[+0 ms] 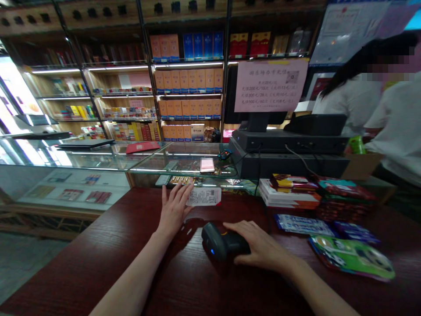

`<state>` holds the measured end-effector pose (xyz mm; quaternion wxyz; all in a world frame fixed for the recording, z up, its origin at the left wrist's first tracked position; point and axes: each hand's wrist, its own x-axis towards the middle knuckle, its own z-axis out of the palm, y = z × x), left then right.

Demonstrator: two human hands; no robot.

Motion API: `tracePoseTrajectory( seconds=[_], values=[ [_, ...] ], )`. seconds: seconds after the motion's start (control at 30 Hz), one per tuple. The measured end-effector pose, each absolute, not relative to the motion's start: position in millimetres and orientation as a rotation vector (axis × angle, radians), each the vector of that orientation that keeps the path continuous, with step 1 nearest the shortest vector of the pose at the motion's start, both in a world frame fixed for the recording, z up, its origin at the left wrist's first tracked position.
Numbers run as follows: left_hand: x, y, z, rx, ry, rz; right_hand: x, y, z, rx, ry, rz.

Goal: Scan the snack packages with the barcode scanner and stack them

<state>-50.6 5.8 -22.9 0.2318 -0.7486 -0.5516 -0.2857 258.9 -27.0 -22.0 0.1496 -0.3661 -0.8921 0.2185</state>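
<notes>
Over the counter point(184, 285), right hand point(259, 243) grasps scanner point(213, 240), handle point(237, 244) half-hidden; left hand point(174, 204) overlaps packet point(206, 196), grip unclear

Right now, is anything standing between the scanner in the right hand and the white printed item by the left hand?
Nothing visible stands between the scanner in the right hand and the white printed item; the left hand is at the item's left end.

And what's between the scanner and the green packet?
The head view shows the right hand on the scanner, then some dark tabletop before the green packet.
</notes>
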Motion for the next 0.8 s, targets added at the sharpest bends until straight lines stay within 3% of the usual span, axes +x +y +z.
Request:
tracePoseTrajectory(
  seconds=[0.8],
  values=[
    [-59,7,-26,-1.963,-1.590,-0.790,264,-18,-12,-1.037,-2.396,0.141]
  ],
)
